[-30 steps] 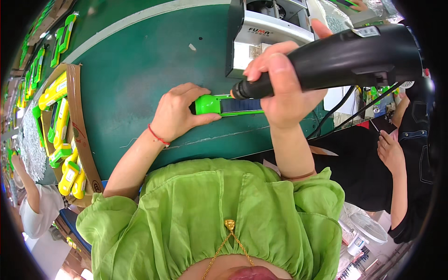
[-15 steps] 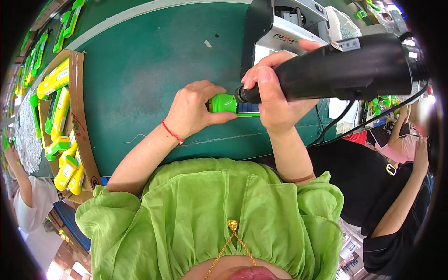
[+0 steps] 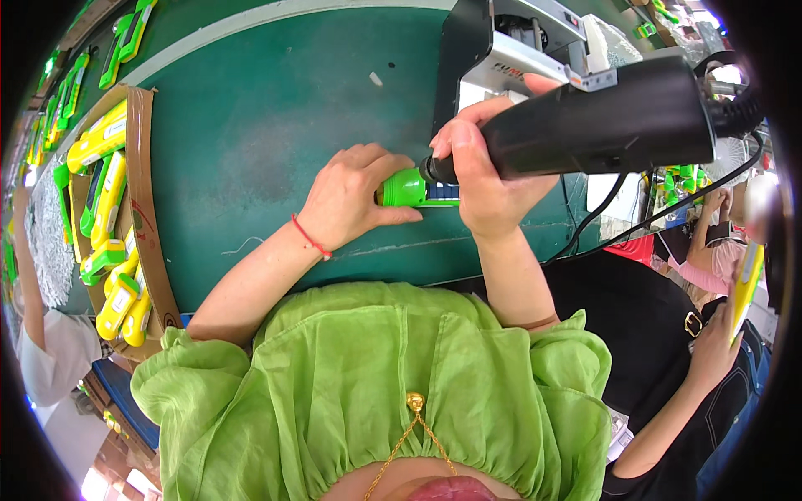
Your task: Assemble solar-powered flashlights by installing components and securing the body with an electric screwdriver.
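My left hand is closed around the round ribbed end of a bright green plastic housing, thumb on its near side and fingers over the far side. The housing lies on the green tabletop, its dark flat part reaching right beneath my other hand. In my right hand is a black corded electric screwdriver, held almost level. Its narrow tip meets the right end of the green ribbed part; the exact contact spot is hidden.
On the left stands a cardboard box of yellow-green lights. A black and silver machine is at the back right. The screwdriver's cable runs along the right. A co-worker's hand at right holds a yellow piece.
The screwdriver's body has shifted slightly left and its rear end has dipped a little. My left hand keeps its grip. The co-worker at right now shows a yellow piece in hand.
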A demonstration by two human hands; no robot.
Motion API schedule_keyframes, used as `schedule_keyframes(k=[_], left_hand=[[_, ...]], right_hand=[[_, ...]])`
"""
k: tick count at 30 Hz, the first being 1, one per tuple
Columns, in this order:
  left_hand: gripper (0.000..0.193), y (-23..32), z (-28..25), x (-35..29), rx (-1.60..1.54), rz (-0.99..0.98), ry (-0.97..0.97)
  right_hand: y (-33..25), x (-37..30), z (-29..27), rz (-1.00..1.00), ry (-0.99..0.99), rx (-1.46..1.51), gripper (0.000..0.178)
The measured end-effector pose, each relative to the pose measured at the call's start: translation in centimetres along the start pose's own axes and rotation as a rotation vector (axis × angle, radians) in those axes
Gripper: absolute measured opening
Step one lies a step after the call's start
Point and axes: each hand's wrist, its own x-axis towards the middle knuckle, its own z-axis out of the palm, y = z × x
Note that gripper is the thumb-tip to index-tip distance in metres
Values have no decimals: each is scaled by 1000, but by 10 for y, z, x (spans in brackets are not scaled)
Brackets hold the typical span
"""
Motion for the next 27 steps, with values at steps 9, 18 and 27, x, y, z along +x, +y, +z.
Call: schedule_keyframes(k=[9,18,27], left_hand=[[45,15,-3,-1,120,95,-9],[49,3,-17,4,210,97,-1],[49,0,-11,3,223,61,1]], right_hand=[[-2,-8,-17,-128,-120,-155,45],[-51,64,-70,-387,42,-119,63],[-30,60,-65,-350,-31,-160,65]])
